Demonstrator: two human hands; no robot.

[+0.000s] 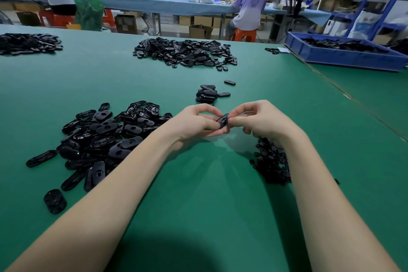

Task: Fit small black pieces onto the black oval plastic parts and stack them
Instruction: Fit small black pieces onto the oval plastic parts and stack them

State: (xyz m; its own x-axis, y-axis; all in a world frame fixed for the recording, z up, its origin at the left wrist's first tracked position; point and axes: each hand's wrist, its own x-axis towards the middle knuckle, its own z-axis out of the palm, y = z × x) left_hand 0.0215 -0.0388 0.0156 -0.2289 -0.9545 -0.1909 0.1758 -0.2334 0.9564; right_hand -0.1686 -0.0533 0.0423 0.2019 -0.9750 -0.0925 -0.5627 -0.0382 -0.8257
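Note:
My left hand (198, 122) and my right hand (256, 120) meet above the green table (198, 194), both pinching one black oval part (222, 119) held tilted between the fingertips. A heap of loose oval parts (103, 139) lies to the left of my left forearm. A pile of small black pieces (272, 161) sits under my right wrist, partly hidden by the arm. Just beyond my hands stands a short stack of oval parts (206, 93), with two single ovals (229, 82) beside it.
A larger heap of black parts (185, 53) lies further back, and another heap (28, 43) at the far left. A blue bin (344, 56) holding black parts stands at the right. Two people work at a long blue bench behind.

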